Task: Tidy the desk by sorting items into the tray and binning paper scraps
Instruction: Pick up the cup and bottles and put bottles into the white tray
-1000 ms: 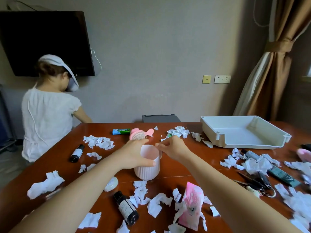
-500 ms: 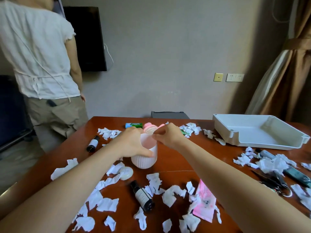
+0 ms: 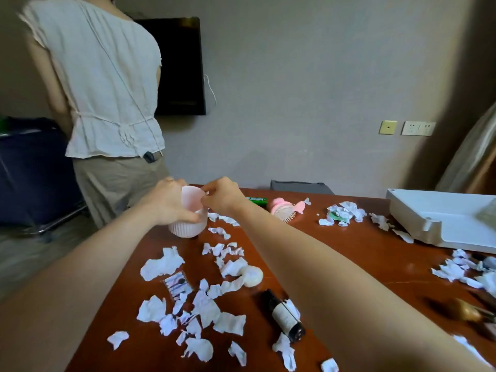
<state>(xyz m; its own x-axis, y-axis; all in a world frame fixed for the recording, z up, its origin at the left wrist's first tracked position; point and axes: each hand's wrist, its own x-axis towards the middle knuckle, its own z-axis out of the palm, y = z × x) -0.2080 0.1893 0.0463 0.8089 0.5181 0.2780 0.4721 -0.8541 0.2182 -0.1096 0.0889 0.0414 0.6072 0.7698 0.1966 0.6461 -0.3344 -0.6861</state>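
Note:
A small pink ribbed bin [image 3: 188, 226] stands near the table's far left edge. My left hand [image 3: 169, 202] grips its left side. My right hand [image 3: 221, 197] pinches the pink inner liner at the bin's rim. Torn white paper scraps [image 3: 204, 304] lie scattered over the brown table. The white tray [image 3: 418, 216] sits at the far right. A dark bottle [image 3: 284, 315] lies in front of my right forearm, a round white soap [image 3: 252, 275] beside it. A pink hairbrush [image 3: 284, 210] and a green tube [image 3: 257, 201] lie further back.
A person in a white top [image 3: 99, 84] stands with their back turned just beyond the table's left corner. More scraps [image 3: 343, 214] lie by the tray, a small sachet [image 3: 177, 285] among the near ones. Scissors and other items [image 3: 472, 310] lie at the right edge.
My view has swung left and nearer. The bin has shifted toward the table's left edge, both hands still on it. The other person has stood up and now stands close by.

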